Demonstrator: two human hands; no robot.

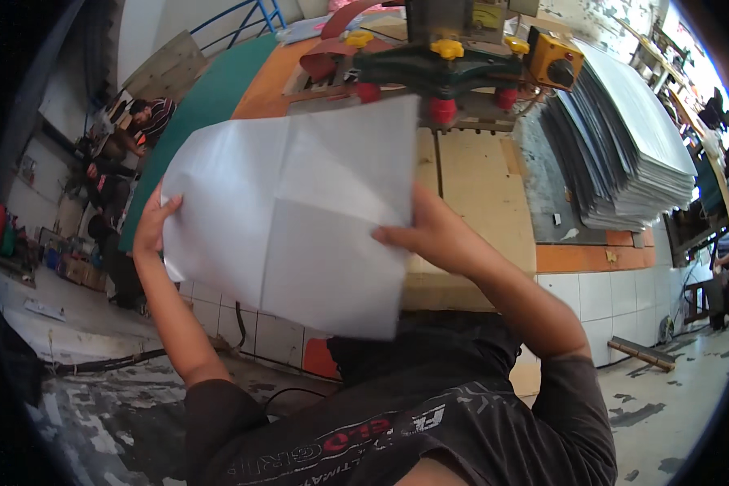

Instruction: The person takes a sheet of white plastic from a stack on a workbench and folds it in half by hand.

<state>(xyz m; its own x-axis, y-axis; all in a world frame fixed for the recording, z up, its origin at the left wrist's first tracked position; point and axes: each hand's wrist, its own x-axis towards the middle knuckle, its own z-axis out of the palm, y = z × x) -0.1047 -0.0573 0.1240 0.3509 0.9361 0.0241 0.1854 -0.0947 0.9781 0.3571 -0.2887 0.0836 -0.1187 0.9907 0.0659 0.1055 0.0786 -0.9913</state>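
Between my two hands a large silvery-grey sheet (300,211) is held up in the air, tilted, with crease lines crossing it. My left hand (155,223) grips its left edge, thumb on the near face and fingers behind. At the opposite edge my right hand (413,231) pinches the sheet the same way, its fingers hidden behind it. Beyond the sheet stands a dark green press head (437,69) with yellow knobs and red feet. Under it lies a tan board bed (482,186), partly covered by the sheet.
A tall stack of grey sheets (624,138) stands on the right of the table. A yellow control box (553,61) is mounted beside the press. Left of it runs a green tabletop (211,97). People (150,117) sit at far left. A bar (641,354) lies on the floor.
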